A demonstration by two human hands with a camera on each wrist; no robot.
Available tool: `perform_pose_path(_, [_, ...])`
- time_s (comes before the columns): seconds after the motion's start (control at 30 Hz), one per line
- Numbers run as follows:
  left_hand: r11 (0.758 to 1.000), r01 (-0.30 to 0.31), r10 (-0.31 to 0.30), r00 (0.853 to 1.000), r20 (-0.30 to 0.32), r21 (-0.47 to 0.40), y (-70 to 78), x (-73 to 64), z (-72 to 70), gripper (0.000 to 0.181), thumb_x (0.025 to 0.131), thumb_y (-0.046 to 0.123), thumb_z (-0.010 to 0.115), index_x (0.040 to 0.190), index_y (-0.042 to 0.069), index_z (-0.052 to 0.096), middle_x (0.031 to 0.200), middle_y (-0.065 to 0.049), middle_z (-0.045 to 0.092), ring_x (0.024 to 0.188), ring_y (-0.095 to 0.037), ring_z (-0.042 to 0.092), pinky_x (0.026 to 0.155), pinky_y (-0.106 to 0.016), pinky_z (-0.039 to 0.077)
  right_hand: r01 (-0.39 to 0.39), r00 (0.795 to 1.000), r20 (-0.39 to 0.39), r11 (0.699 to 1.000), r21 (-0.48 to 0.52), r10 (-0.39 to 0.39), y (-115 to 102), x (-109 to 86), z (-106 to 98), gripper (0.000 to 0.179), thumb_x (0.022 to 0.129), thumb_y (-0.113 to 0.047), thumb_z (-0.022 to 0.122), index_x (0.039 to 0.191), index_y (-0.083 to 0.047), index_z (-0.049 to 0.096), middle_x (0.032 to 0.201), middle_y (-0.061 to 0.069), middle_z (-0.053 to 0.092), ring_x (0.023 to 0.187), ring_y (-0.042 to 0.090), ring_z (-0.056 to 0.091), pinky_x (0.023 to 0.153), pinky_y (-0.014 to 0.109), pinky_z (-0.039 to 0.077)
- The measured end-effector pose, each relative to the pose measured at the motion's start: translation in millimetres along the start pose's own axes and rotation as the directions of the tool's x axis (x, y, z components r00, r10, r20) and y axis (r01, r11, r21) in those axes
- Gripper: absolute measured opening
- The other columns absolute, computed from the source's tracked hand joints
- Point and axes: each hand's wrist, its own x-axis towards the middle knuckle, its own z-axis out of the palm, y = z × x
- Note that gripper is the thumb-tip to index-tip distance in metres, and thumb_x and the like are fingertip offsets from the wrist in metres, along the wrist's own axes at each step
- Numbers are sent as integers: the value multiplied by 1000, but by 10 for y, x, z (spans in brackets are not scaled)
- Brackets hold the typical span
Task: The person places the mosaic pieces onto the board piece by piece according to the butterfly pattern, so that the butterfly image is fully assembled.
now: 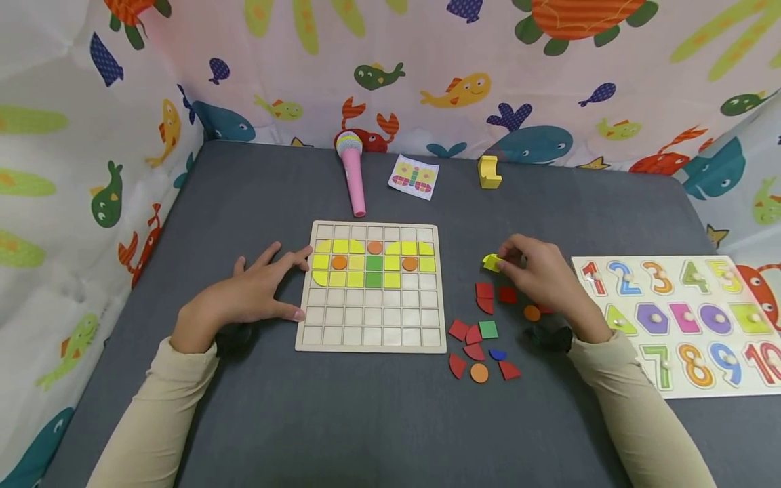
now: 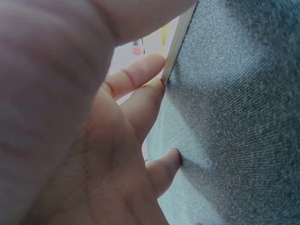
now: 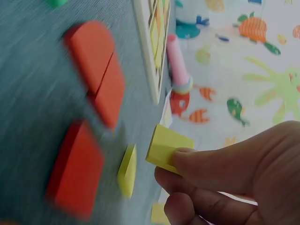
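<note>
A wooden grid board (image 1: pixel 370 340) lies on the table, its upper rows holding yellow, green and orange tiles. My left hand (image 1: pixel 247 293) is at the board's left side, fingers spread, with a fingertip and the thumb touching its edge. In the right wrist view, my right hand (image 3: pixel 225 173) pinches a yellow square tile (image 3: pixel 163 144) between thumb and fingers. A second yellow piece (image 3: pixel 127 171) lies on the table under it. Around that hand are red pieces (image 1: pixel 485 290), an orange disc (image 1: pixel 532 313) and a green square (image 1: pixel 488 329).
Behind the board lie a pink microphone (image 1: pixel 352 176), a card with a butterfly pattern (image 1: pixel 413 177) and a yellow block (image 1: pixel 489 173). A number and shape puzzle board (image 1: pixel 689 342) sits at the right, beside the right forearm. A printed curtain (image 1: pixel 427 122) encloses the table's back and sides.
</note>
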Motion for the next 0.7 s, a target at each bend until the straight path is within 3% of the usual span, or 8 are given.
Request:
perform_pose_path(0.33, [1000,4,-4,1000,18,-1,78,-30,-33,98,84,44,93,161,21,38,174,-20,25,161,-49,-5,111,-85,-9,80,993,80,995,66,-85,-414,279,227,4,101,-3,73,105,-4,72,95,8,68,86,24,60,77,43,52])
perform_pose_path(0.7, [999,32,-33,999,33,22,97,-25,-42,103,86,43,91,166,20,31,174,-20,24,161,-50,-6,111,-85,-8,211,965,129,969,127,-227,-683,440,497,8,98,-1,76,104,-3,72,96,6,69,87,22,61,73,39,53])
